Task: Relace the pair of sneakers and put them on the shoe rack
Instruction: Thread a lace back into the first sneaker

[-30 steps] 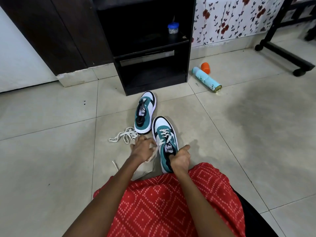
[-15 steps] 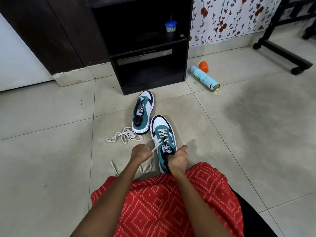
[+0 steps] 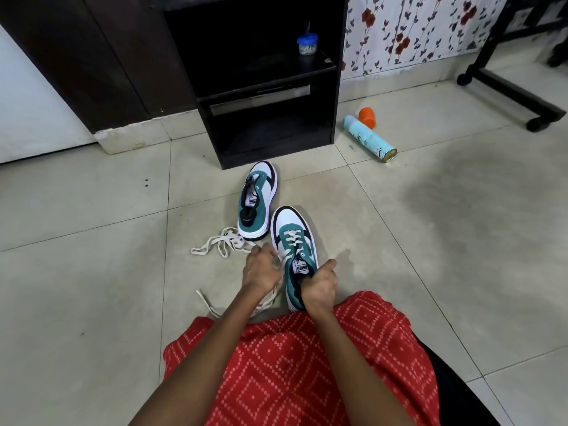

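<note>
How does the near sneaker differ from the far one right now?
The near sneaker is partly laced; the far sneaker has no lace in it, and a loose lace lies beside its heel. The right hand grips the near sneaker's collar; the far sneaker stands untouched. Both are teal, white and black.

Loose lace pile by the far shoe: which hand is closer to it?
Left. The left hand is just beside the lace pile, fingertips almost at it. The right hand grips the near sneaker, on that shoe's other side.
</note>
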